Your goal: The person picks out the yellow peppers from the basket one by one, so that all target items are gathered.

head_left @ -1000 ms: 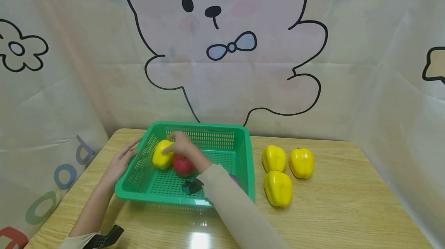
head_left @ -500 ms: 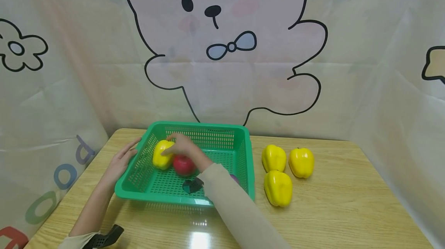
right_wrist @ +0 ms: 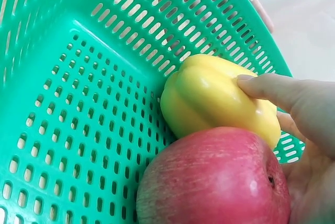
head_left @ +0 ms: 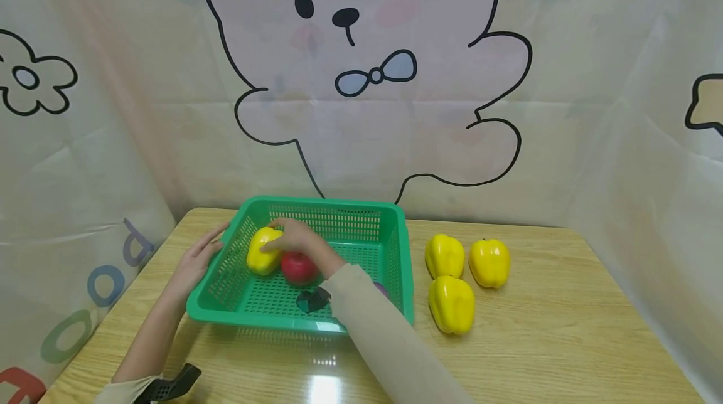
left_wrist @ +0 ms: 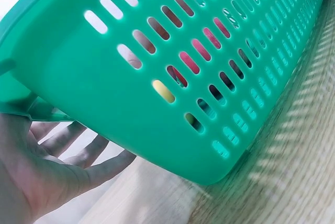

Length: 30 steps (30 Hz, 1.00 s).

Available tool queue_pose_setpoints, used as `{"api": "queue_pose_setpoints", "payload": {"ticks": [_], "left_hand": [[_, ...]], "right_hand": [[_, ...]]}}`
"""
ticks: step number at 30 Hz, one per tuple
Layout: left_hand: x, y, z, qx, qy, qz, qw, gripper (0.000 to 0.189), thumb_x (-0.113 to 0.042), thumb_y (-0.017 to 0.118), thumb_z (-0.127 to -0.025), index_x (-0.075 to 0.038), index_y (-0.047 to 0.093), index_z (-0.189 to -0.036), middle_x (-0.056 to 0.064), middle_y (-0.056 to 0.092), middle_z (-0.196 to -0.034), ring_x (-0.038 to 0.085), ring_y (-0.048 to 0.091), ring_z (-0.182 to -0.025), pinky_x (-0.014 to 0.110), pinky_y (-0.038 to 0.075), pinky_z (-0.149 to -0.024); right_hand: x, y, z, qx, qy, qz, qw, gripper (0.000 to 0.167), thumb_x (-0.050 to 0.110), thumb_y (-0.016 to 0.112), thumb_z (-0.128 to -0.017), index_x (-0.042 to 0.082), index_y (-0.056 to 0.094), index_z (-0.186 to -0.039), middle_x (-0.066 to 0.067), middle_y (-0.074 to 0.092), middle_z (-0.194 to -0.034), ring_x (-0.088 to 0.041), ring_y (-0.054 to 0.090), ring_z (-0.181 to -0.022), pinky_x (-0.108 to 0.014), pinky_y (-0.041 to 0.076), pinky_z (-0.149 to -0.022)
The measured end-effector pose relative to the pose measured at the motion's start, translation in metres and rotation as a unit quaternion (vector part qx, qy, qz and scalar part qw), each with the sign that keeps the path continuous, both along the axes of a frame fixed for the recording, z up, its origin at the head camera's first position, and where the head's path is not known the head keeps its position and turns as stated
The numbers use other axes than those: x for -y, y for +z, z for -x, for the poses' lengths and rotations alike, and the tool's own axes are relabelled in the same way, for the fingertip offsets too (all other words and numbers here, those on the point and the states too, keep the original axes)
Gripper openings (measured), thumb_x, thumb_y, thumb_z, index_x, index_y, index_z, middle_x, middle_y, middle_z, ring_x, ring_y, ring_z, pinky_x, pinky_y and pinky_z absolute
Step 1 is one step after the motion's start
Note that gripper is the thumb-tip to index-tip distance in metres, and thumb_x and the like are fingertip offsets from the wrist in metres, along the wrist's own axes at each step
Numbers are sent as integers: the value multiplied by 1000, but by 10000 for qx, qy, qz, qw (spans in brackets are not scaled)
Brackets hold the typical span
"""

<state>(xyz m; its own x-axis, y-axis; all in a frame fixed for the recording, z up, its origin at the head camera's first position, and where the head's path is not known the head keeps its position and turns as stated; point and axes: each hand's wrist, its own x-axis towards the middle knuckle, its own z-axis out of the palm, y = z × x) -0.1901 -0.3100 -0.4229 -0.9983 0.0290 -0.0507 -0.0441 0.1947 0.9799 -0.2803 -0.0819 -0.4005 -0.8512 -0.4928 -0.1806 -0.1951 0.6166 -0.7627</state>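
Note:
In the head view a green plastic basket point(head_left: 265, 319) sits on the table. Inside it, at the left, lies a yellow bell pepper point(head_left: 262, 255). My right hand point(head_left: 295, 238) grips this pepper, thumb on the near side and fingers round the far side, as the right wrist view shows. Against the pepper lies a red apple point(right_wrist: 214, 182), under the right palm. My left hand point(head_left: 194, 266) rests along the basket's left outer side with its fingers extended. In the left wrist view those fingers point(left_wrist: 97, 148) reach past the basket's end; the fingertips are partly hidden.
Three more yellow bell peppers point(head_left: 452, 305) stand on the wooden table point(head_left: 542, 329), right of the basket. A purple thing point(head_left: 381, 290) in the basket is mostly hidden by the right sleeve. A cloth backdrop point(head_left: 361, 159) with a bear drawing hangs behind the table.
Almost nothing differs. The gripped pepper has shifted very slightly left with the right hand; the left hand and basket stay in place.

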Motion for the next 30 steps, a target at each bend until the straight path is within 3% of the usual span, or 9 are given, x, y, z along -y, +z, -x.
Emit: {"api": "queue_pose_setpoints", "payload": {"ticks": [15,24,30], "left_hand": [[0,1,-1,-57,-75,106,9999,64,-39,41,-116,-11,22,-170,-22,66,-115,6,69,-95,28,61,-80],[0,-1,0,-111,-74,119,9998,64,-39,41,-116,-10,23,-169,-24,66,-116,6,70,-95,28,61,-79],[-1,0,0,-116,-44,117,9999,63,-39,41,-116,-10,23,-169,-25,66,-115,5,69,-95,27,61,-79]], "right_hand": [[-1,0,5,-49,12,460,9989,60,28,82,-92,11,63,-146,-9,64,-144,-15,58,-107,-27,50,-96],[-2,4,6,42,-53,744,9972,63,27,82,-91,11,60,-148,-10,60,-149,-18,59,-115,-33,51,-104],[-1,4,8,-46,-88,838,9964,61,26,83,-91,11,62,-147,-8,61,-148,-17,59,-116,-29,50,-103]]}}
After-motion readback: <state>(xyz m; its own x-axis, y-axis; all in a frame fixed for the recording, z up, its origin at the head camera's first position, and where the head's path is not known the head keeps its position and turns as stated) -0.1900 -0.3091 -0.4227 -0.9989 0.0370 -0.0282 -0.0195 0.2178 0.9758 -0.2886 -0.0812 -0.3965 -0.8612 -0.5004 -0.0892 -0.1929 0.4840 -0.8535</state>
